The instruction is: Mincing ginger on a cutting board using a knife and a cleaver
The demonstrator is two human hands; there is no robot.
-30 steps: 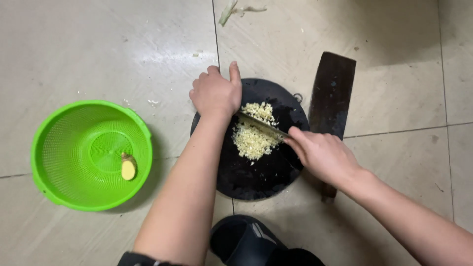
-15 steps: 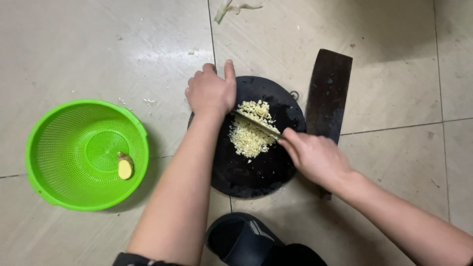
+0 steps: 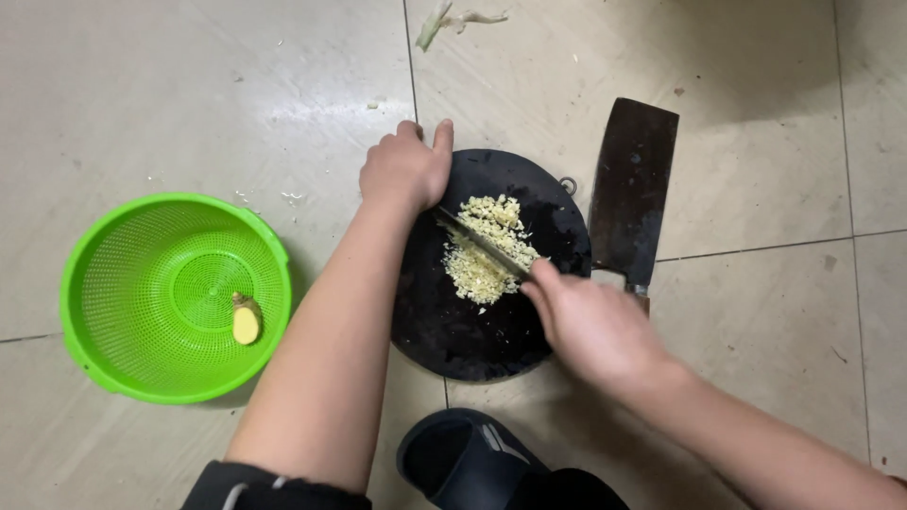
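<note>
A round black chopping board [image 3: 477, 326] lies on the tiled floor with a pile of finely chopped pale yellow ginger [image 3: 487, 247] on it. My right hand [image 3: 590, 326] grips the handle of a knife [image 3: 480, 241] whose blade lies across the pile. My left hand [image 3: 408, 170] rests at the board's upper left edge, fingers pressing down by the blade's tip. A second, large dark cleaver [image 3: 631, 194] lies flat at the board's right side.
A green plastic colander [image 3: 142, 283] sits on the floor to the left, holding one piece of peeled ginger [image 3: 246, 321]. A black slipper [image 3: 468, 463] is just below the board. Vegetable scraps [image 3: 452, 21] lie at the top of the floor.
The knife blade has shifted slightly across the chopped pile. Both hands stay on the board in much the same spots.
</note>
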